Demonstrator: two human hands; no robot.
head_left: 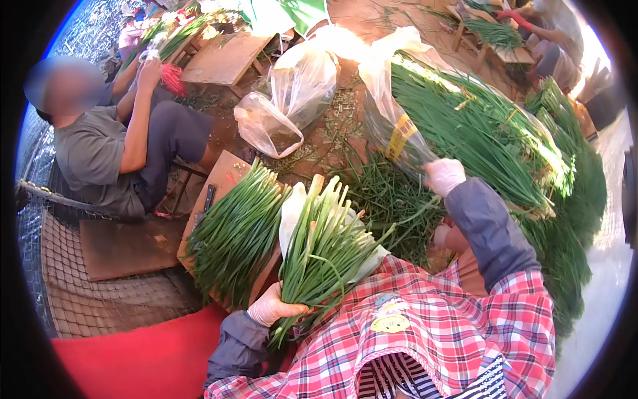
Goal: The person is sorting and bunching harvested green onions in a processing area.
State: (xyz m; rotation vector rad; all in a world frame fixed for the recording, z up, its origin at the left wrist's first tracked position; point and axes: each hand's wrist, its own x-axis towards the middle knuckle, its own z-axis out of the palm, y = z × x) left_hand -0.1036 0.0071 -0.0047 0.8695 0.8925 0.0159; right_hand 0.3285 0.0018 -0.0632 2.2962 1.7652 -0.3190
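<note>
My left hand [279, 305], in a thin pale glove, is closed around the lower leafy part of a bunch of chives [325, 246]. The cut pale ends of this bunch point away from me, and a white cloth or sheet [292, 216] shows beneath it. To its left, more chives [239, 229] lie on a small wooden board [229, 169]. Out to the right, my right hand [444, 176], also gloved, is closed on the edge of a clear plastic bag [412, 149] with a yellow label. A large heap of chives [458, 126] lies in and beside that bag.
A knife [210, 197] rests on the board's left edge. Loose green trimmings [392, 199] cover the ground ahead. Another clear bag [286, 100] stands beyond. A seated person [100, 146] works at left, another person [558, 40] at far right. Red cloth [146, 359] lies lower left.
</note>
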